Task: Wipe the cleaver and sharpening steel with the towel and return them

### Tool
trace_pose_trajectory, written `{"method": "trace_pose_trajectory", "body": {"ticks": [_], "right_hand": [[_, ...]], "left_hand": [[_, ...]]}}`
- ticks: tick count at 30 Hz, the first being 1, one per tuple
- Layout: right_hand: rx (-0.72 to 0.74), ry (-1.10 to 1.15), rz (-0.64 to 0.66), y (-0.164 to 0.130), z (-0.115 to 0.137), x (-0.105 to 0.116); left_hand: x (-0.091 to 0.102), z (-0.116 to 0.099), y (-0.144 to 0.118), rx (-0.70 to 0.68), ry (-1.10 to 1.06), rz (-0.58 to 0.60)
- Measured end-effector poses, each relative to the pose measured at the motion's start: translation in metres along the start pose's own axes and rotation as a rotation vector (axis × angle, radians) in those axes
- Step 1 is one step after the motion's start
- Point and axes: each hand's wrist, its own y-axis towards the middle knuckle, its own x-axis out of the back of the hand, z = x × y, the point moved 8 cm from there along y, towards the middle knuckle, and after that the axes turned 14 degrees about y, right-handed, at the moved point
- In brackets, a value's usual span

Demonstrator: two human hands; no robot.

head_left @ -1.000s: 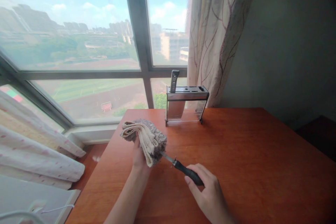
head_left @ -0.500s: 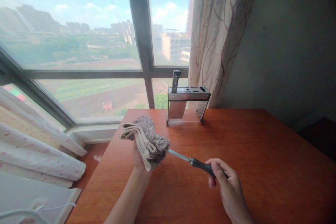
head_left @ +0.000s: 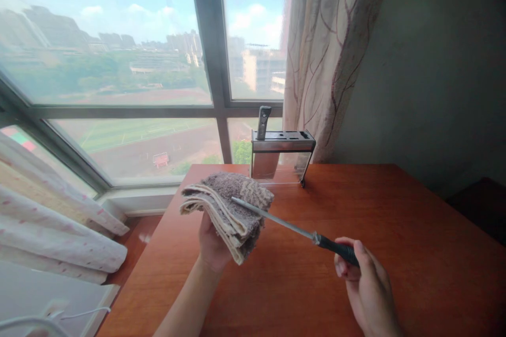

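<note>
My left hand (head_left: pixel 213 245) is closed on a folded grey-brown fluffy towel (head_left: pixel 241 187) with pale edges, holding it from below above the table; most of its fingers are hidden behind the cloth. In my right hand (head_left: pixel 369 274) is the black handle of a sharpening steel (head_left: pixel 282 222). Its thin grey rod points up and left, and the tip lies over the towel's upper face. Whether the rod touches the cloth I cannot tell. Behind the towel stands a knife block (head_left: pixel 282 142) with clear sides, holding a broad knife (head_left: pixel 263 122) with its grey handle upward.
The brown wooden table (head_left: pixel 395 231) runs up to a large window (head_left: pixel 118 110). Curtains hang at the left (head_left: pixel 51 221) and behind the block (head_left: pixel 328 37). A white cable (head_left: pixel 87 313) is at the lower left, below the table's left edge.
The right hand has drawn the sharpening steel to the right and slightly down, so its rod has come out of the towel. The towel, wrapped round the rod before, has spread flatter.
</note>
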Motion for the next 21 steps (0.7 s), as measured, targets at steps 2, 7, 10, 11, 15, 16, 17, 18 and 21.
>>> {"method": "trace_pose_trajectory", "body": {"ticks": [2, 7, 10, 11, 15, 16, 17, 18, 21], "right_hand": [[-0.047, -0.052, 0.053, -0.005, -0.009, -0.003], [-0.126, -0.394, 0.208, -0.021, -0.026, -0.017], [-0.162, -0.461, 0.330, -0.030, -0.032, -0.030], [-0.213, -0.438, 0.391, -0.033, -0.036, -0.035], [-0.302, -0.308, 0.469, -0.036, -0.044, -0.043], [-0.291, -0.288, 0.455, -0.035, -0.043, -0.043], [-0.277, -0.275, 0.441, -0.035, -0.043, -0.041], [-0.263, -0.272, 0.429, -0.035, -0.043, -0.040], [-0.230, -0.352, 0.413, -0.039, -0.044, -0.040]], "left_hand": [[0.003, 0.006, -0.001, 0.022, 0.015, -0.015], [0.022, 0.011, -0.003, 0.021, 0.056, -0.161], [0.028, 0.008, -0.002, 0.001, 0.061, -0.254], [0.028, 0.007, -0.001, -0.004, 0.062, -0.275], [0.022, 0.010, 0.003, 0.058, 0.069, -0.263], [0.021, 0.012, 0.003, 0.081, 0.071, -0.249], [0.020, 0.014, 0.004, 0.095, 0.072, -0.241], [0.020, 0.015, 0.005, 0.100, 0.073, -0.241], [0.024, 0.016, 0.005, 0.085, 0.063, -0.278]]}}
